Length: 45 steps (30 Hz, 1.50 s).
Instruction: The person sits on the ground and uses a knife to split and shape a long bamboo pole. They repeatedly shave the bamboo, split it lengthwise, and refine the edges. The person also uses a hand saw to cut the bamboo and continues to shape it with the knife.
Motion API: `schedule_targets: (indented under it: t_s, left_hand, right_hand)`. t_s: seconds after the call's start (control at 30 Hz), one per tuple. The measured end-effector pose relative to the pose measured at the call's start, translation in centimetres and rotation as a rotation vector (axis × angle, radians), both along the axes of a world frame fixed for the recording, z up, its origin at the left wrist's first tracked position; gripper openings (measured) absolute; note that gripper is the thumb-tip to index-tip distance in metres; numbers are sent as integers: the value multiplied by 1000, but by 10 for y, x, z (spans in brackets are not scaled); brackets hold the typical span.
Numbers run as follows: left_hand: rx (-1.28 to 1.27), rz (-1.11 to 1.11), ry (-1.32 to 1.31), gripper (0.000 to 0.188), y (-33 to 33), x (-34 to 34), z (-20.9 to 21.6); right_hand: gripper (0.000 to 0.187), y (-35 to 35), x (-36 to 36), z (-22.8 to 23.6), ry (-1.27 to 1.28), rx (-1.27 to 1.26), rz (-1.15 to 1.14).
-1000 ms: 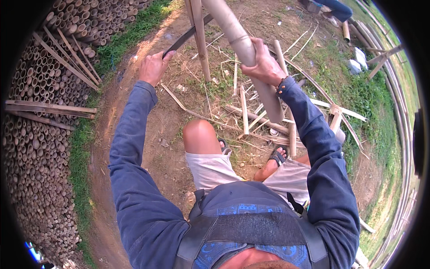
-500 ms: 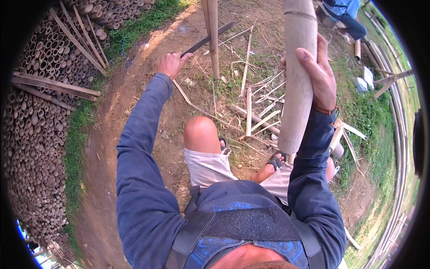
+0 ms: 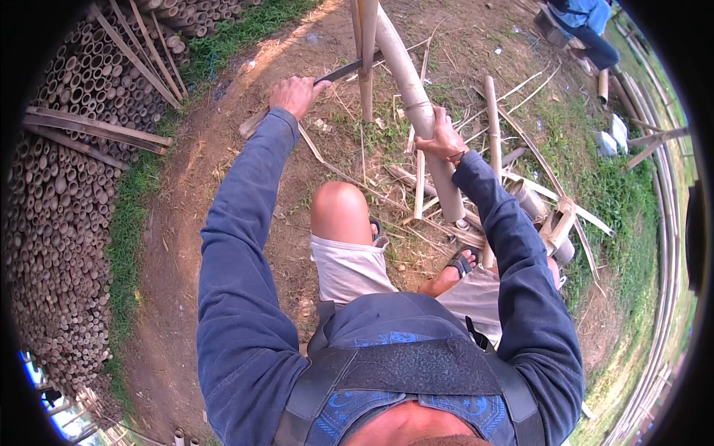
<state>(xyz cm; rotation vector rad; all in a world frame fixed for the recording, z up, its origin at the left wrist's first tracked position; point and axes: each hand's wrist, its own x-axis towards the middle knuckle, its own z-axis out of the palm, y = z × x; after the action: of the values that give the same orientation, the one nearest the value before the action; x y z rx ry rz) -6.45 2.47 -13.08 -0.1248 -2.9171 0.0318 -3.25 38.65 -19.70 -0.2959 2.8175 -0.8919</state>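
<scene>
My left hand is closed round the handle end of a machete, whose dark blade points away to the right and passes behind an upright bamboo post. A pale wooden end shows below that hand; I cannot tell whether it is the handle. My right hand grips a thick, pale bamboo pole near its lower part, fingers wrapped over it. The pole slants from the top, beside the post, down toward my right foot. Its lower end appears near the ground, but contact is unclear.
Split bamboo strips and short bamboo pieces litter the ground at right. A thinner bamboo stake stands there. Stacked bamboo lines the left side. Another person sits at the far right; long poles lie along the right edge.
The bamboo pole has swung down and away from me, its top now leaning left beside the post. My right hand has moved lower and left with it. The machete shifted slightly.
</scene>
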Motion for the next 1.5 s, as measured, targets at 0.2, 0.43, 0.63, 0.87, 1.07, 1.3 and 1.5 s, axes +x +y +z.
schedule_targets:
  t_s: [0.2, 0.43, 0.63, 0.87, 1.07, 1.3, 1.5]
  left_hand:
    - [4, 24, -81, 72, 1, -1, 6]
    - [-9, 49, -145, 72, -2, 0, -1]
    - [-11, 49, -126, 72, -2, -1, -4]
    - [-9, 22, -25, 69, 13, 6, 0]
    - [-50, 19, -68, 69, 15, 4, 6]
    - [-3, 26, -99, 73, 7, 10, -2]
    - [-88, 58, -137, 63, 1, 11, -6]
  right_hand:
    - [84, 22, 19, 90, -466, -995, -31]
    - [67, 46, 54, 252, 422, -985, 42]
    - [78, 15, -21, 237, 871, -597, -121]
    - [107, -4, 3, -4, -43, -55, 56]
    - [89, 27, 21, 80, -442, -1169, 22]
    - [65, 57, 28, 263, 659, -758, -21]
    - [75, 23, -26, 195, 795, -467, -77]
